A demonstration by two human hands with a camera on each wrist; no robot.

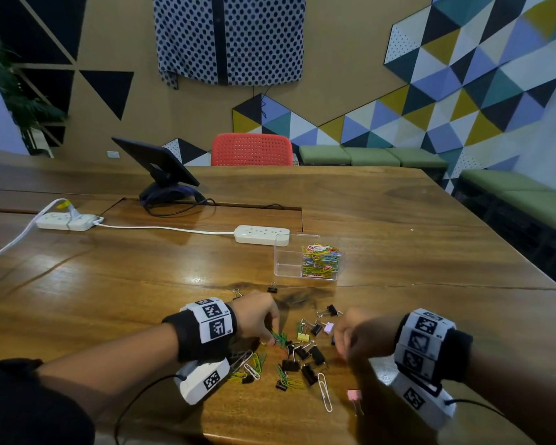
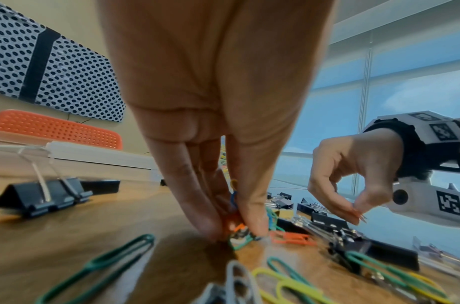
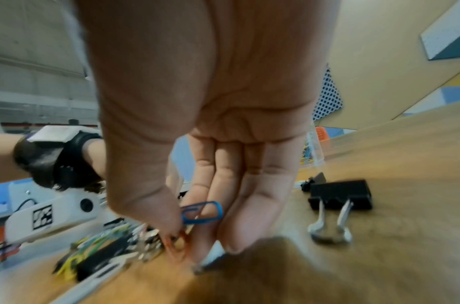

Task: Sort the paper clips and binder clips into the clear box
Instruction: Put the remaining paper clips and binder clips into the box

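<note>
The left hand point(image 2: 218, 115) pinches a small bunch of coloured paper clips point(image 2: 236, 228) between thumb and fingertips, low on the wooden table point(image 1: 398, 220). The right hand point(image 3: 205, 127) pinches an orange paper clip point(image 3: 178, 244) at its fingertips and keeps a blue paper clip point(image 3: 201, 211) against its fingers. Between the two hands lies a loose pile of black binder clips point(image 1: 304, 356) mixed with green and yellow paper clips. The clear box point(image 1: 305, 260) stands farther away on the table; its right compartment holds many coloured clips. Behind it lies a white power strip point(image 1: 262, 234).
</note>
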